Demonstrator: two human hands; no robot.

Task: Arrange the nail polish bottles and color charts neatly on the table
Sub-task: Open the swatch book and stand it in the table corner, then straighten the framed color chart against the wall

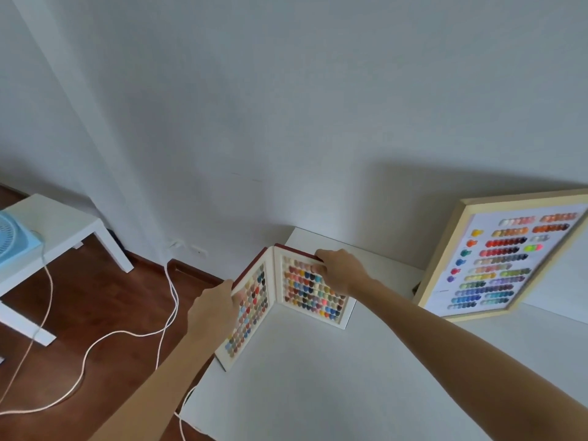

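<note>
A folding color chart book with a dark red cover stands upright and half open on the far left corner of the white table. Both of its white pages carry rows of colored nail swatches. My left hand grips the outer edge of the left page. My right hand holds the top outer edge of the right page. A large wood-framed color chart leans against the wall at the right of the table. No nail polish bottles are in view.
A small white side table stands at the left with a light blue fan on it. White cables trail over the brown wooden floor beside the table's left edge. The white wall rises right behind the table.
</note>
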